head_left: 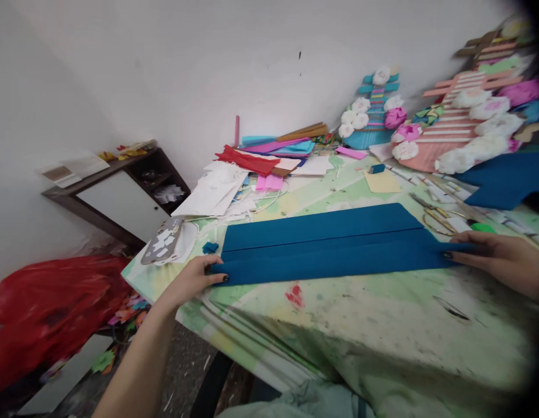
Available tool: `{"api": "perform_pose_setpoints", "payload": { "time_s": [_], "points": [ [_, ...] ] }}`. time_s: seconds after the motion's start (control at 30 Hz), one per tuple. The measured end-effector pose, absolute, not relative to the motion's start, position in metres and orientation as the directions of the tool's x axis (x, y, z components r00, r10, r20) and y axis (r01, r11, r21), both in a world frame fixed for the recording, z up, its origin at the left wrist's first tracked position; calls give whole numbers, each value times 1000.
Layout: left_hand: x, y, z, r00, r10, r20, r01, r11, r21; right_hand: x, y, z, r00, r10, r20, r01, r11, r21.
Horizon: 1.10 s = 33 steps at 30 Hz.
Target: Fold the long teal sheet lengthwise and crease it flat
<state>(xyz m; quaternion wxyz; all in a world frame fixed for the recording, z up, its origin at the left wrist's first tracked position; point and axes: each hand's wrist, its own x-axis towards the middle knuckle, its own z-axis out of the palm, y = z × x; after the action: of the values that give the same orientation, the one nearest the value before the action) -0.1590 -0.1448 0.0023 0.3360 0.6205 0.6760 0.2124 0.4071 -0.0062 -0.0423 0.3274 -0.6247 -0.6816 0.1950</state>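
Observation:
A long dark blue sheet of paper (pixel 326 252) lies across the near part of the table, with a straight lengthwise line like a fold or an overlapping edge. Its left end is pinched between the thumb and fingers of my left hand (pixel 200 276). At the opposite end, my right hand (pixel 498 252) grips the sheet's narrow right tip, thumb on top. A small blue scrap (pixel 210 248) rests just beyond my left hand. Scissors with gold-coloured handles (pixel 437 217) lie behind the sheet near my right hand, beside a bright green object (pixel 482 227).
A phone (pixel 162 241) sits at the table's left corner. Farther back are white sheets (pixel 212 188), folded coloured papers (pixel 256 159), a yellow note (pixel 381 180) and several pens. Flower-decorated models (pixel 372 119) lean on the wall. A low cabinet (pixel 121 203) and red plastic (pixel 56 307) are left.

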Motion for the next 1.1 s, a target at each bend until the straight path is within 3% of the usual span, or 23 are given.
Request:
{"api": "perform_pose_setpoints", "payload": {
  "time_s": [0.1,0.3,0.47,0.57,0.7,0.83,1.0,1.1],
  "points": [
    [-157,-151,-6,-101,987,-128,531,162,832,398,-11,-32,-33,998,59,650,66,-757],
    [-142,-157,-25,-318,947,-53,219,128,967,388,-12,-30,88,993,76,708,-9,-707],
    [-135,-154,-31,-376,925,-46,216,136,967,386,-10,-36,54,991,123,680,54,-731],
    [-137,-153,-36,-395,918,18,309,115,944,385,-9,-38,17,984,179,738,108,-666],
    [-140,-153,-41,-380,918,111,525,115,843,387,-6,-41,-40,978,203,784,156,-600],
    [-140,-153,-42,-374,890,260,802,170,573,389,-3,-42,-77,971,225,826,188,-531],
    [-139,-154,-42,-299,899,321,919,180,351,391,-1,-45,-90,964,251,862,201,-465],
    [-139,-155,-42,-273,903,331,940,177,293,392,-1,-47,-96,964,249,871,203,-447]
  ]
}}
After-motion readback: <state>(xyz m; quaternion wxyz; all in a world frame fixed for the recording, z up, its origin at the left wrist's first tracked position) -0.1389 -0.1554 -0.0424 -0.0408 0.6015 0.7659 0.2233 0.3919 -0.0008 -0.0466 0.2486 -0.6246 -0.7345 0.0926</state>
